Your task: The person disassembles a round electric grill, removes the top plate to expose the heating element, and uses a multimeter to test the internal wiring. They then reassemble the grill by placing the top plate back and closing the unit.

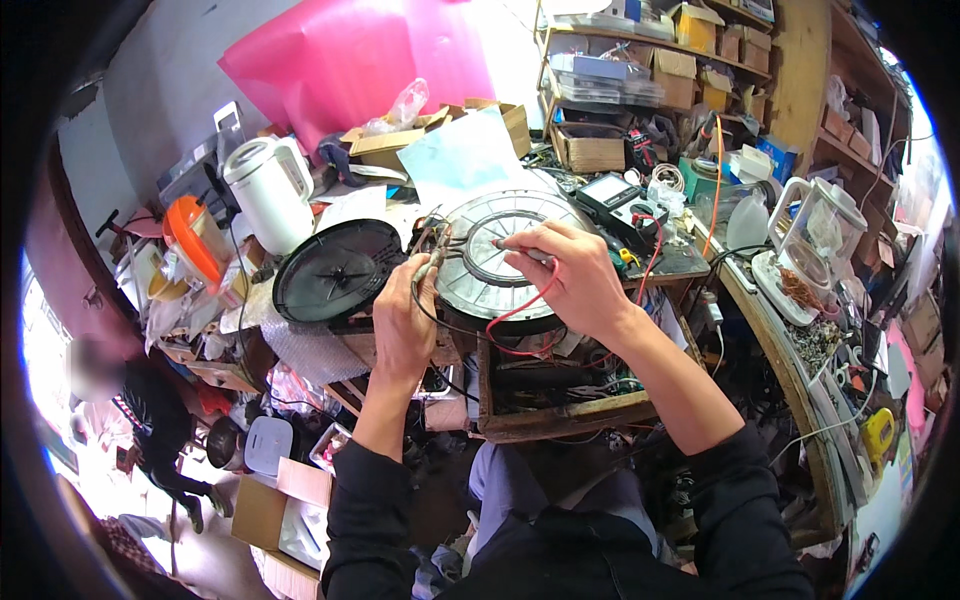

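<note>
A round appliance part [480,297] with a pale, ribbed disc face and a dark rim lies on the bench before me. Over its middle, my right hand [575,275] pinches a red test probe [497,243], whose red lead [491,330] loops down across the rim. My left hand [405,318] is closed at the part's left edge on a black lead [428,312], close to some thin wires [436,232]; the exact tip in those fingers is hard to make out. A multimeter [612,196] rests behind the disc, to the right. Left of my left hand lies a round black cover [338,272].
A white kettle [268,190] stands at the back left, by cardboard boxes [385,150]. An open wooden drawer [565,415] full of parts juts out below the disc. A glass blender jug [825,235] stands at right. Another person [150,420] is at far left.
</note>
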### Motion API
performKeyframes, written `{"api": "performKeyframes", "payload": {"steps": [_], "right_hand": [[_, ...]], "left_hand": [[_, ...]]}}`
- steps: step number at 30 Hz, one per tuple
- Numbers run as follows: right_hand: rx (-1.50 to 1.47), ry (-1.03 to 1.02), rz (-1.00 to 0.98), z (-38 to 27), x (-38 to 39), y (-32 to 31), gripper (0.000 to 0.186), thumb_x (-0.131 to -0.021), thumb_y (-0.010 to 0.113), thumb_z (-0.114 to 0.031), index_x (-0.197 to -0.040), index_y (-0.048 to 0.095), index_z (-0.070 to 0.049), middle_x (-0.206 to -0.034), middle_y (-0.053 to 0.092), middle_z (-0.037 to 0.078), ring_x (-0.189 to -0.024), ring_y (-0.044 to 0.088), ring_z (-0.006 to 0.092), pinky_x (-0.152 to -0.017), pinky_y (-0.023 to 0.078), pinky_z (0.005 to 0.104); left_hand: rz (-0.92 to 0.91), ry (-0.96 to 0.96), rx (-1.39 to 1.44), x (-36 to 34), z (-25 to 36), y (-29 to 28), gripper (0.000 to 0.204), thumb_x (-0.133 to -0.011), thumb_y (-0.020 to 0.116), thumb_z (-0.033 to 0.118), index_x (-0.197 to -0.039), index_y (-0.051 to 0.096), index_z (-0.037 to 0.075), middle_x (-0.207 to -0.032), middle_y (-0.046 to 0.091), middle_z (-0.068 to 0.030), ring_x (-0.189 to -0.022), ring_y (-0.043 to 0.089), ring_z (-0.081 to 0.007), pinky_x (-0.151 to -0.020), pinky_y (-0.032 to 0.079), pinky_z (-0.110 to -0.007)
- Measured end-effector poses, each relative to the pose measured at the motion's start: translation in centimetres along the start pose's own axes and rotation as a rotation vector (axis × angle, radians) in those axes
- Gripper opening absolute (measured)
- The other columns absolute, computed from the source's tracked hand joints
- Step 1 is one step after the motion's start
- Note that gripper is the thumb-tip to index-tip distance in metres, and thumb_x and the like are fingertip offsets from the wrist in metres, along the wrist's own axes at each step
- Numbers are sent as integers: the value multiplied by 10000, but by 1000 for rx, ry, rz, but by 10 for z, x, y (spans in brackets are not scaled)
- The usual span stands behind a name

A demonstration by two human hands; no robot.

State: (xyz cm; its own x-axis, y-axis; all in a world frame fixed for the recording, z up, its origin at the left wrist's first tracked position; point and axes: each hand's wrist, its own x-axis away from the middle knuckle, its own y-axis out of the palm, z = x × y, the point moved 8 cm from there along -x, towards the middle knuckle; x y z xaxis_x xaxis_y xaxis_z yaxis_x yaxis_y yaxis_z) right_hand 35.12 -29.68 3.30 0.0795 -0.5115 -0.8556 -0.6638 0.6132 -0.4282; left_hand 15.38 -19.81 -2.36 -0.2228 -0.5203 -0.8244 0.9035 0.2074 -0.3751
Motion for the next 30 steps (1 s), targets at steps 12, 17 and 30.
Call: {"api": "performKeyframes", "payload": {"steps": [12, 17, 30], "right_hand": [[-8, 51, -71, 26, -14, 37, 140, -917, 753, -154, -1014, 754, -52, -919, 742, 149, -834, 724, 359, -757, 572, 434], [26, 99, -136, 44, -24, 61, 161, -911, 755, -187, -1045, 783, -102, -961, 764, 152, -887, 736, 365, -786, 585, 443], [-5, 99, -129, 64, -29, 90, 151, -922, 741, -202, -1034, 793, -116, -941, 768, 167, -884, 741, 383, -785, 595, 460]], "left_hand": [[-44, -68, 77, -11, -17, 5, 195, -1029, 659, 79, -1179, 678, -44, -915, 722, -151, -668, 690, -173, -606, 547, -312], [-67, -65, 49, -14, -14, 2, 193, -1027, 660, 76, -1178, 683, -41, -913, 727, -146, -670, 688, -169, -606, 545, -312], [-86, -107, 3, -10, -19, 3, 201, -1012, 678, 94, -1182, 678, -15, -994, 735, -223, -821, 718, -370, -734, 554, -426]]}}
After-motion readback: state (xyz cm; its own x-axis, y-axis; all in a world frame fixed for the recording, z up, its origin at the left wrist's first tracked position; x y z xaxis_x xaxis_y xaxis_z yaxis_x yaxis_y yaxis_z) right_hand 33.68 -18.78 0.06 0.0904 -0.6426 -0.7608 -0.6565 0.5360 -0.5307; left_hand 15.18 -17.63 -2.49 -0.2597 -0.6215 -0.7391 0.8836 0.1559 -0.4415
